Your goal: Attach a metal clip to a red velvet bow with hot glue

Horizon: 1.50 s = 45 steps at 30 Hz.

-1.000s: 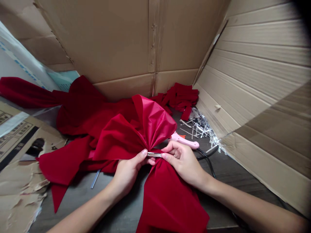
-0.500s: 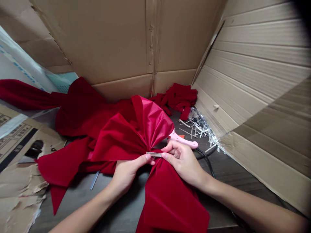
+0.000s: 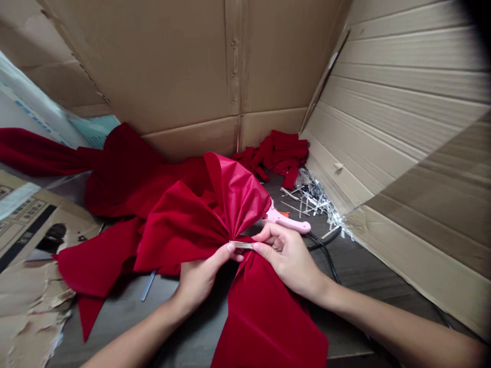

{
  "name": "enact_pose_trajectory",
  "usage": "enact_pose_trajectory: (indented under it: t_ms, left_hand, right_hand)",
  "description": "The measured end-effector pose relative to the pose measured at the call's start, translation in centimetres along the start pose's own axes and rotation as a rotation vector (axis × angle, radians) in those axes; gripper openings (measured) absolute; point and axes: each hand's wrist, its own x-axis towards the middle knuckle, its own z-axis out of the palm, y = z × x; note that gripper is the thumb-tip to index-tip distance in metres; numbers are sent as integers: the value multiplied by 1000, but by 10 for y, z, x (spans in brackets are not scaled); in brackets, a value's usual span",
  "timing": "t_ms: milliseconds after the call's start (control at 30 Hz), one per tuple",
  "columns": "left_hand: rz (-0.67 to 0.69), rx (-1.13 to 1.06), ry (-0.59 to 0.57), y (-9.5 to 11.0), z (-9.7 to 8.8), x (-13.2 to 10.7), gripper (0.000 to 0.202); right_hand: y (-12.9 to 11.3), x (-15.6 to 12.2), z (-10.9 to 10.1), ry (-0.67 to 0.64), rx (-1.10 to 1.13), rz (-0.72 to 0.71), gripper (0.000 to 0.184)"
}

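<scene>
Pinching a narrow metal clip [image 3: 241, 245] across the gathered waist of a red velvet bow [image 3: 184, 225], we record both hands closed in a narrow grip. Our left hand [image 3: 201, 281] sits under the bow's waist, its thumb and forefinger at the clip's left end. Our right hand [image 3: 287, 260] closes on the clip's right end, its fingers curled and its thumb pressing the velvet.

The bow lies on a dark wood-grain table [image 3: 356, 291], its folds fanning up and away from us, with a shiny red underside showing on the upper loop. One broad tail runs toward us beneath the hands.

Just behind the bow on the right lies a pink hot glue gun [image 3: 287, 223], its black cord [image 3: 326, 255] trailing toward us. Farther behind it are a pile of red velvet offcuts [image 3: 280, 153] and a heap of silver foil strips [image 3: 312, 197]. A second red velvet bow [image 3: 123, 174] lies touching the first on its far left side. A thin glue stick [image 3: 148, 285] lies just below the bow's lower edge. Cardboard box walls [image 3: 153, 66] rise behind the bow, and torn cardboard [image 3: 30, 306] lies to its left.
</scene>
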Motion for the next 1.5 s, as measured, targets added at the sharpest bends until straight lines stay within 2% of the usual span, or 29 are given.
enact_pose_trajectory:
  t_ms: [300, 400, 567, 800, 1033, 1233, 1367, 1500]
  left_hand:
    - [11, 9, 42, 8, 4, -2, 21]
    - [-31, -29, 38, 6, 3, -1, 23]
    - [-142, -88, -88, -5, -4, 6, 34]
    - [-80, -190, -116, -1, -6, 8, 27]
    - [-53, -144, -152, 4, -4, 4, 29]
    - [-48, -240, -93, 10, 3, 4, 22]
    - [-69, -335, -188, 12, 4, 6, 17]
    - [-92, -347, -254, 9, 3, 9, 17]
  right_hand:
    - [1, -1, 1, -8, -16, -2, 19]
    - [1, 0, 1, 2, -29, -24, 19]
    - [4, 0, 1, -35, -39, -37, 16]
    - [1, 0, -2, -97, -61, -65, 15]
    - [-1, -1, -3, -195, -53, -51, 14]
    - [-2, 0, -2, -242, -191, -103, 12]
    - [-3, 1, -4, -265, -129, -91, 12]
    - [-2, 1, -4, -261, 1, 4, 17]
